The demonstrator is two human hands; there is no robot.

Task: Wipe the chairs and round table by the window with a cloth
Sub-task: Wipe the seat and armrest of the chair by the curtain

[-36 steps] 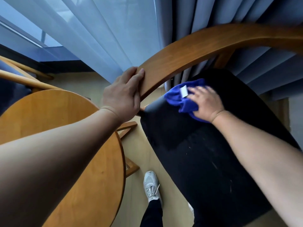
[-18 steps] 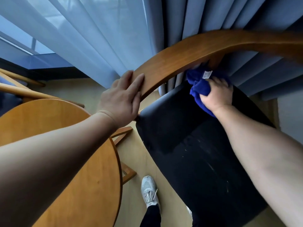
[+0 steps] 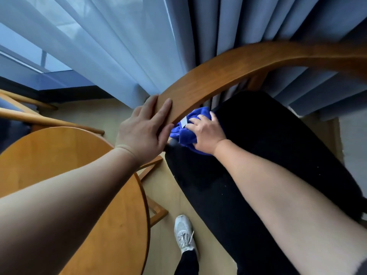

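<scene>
Head view shows the right hand [image 3: 206, 133] gripping the cloth [image 3: 186, 136] at the seat [image 3: 268, 155]'s far-left corner under the rail [image 3: 218, 76], left hand [image 3: 143, 132] flat on the rail beside it, seat stretching rightward.

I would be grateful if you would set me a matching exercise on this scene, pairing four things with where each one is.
Things:
1. left hand
2. right hand
3. round table
4. white shoe

Places:
A. on the pale floor
B. holding the blue cloth on the black seat
C. lower left of the view, left of the black seat
D. resting on the curved wooden rail

Pairs: 1-D, 2-B, 3-C, 4-A
</scene>
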